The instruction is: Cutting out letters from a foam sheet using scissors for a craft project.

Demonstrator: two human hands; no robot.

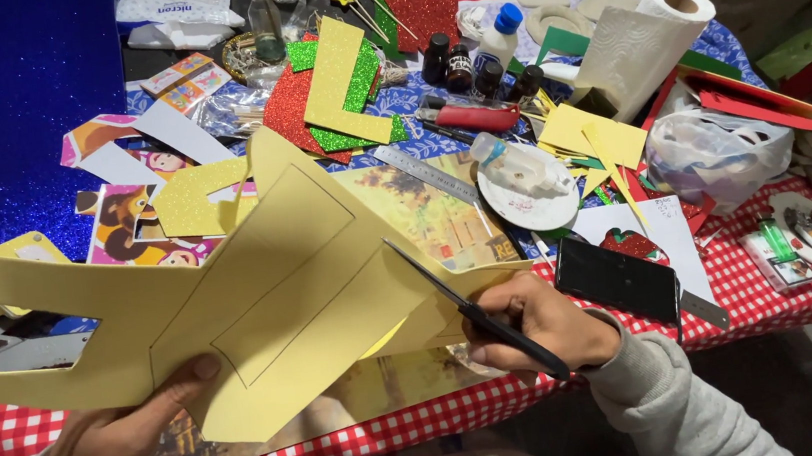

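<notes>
A large sheet of yellow foam [261, 283] with a pencilled rectangle drawn on it is held up over the table edge. My left hand [112, 440] grips its lower left edge, thumb on top. My right hand [536, 320] is shut on black scissors [454, 298], whose blades lie across the sheet's right side, cutting into it. Both sleeves are grey.
The table wears a red-and-white checked cloth [786, 304]. A black phone [618, 281] lies right of my right hand. Behind are a metal ruler [425, 174], a glue bottle on a white plate [528, 195], a paper towel roll [642, 37], glitter foam scraps, small bottles and a blue glitter sheet [1, 110].
</notes>
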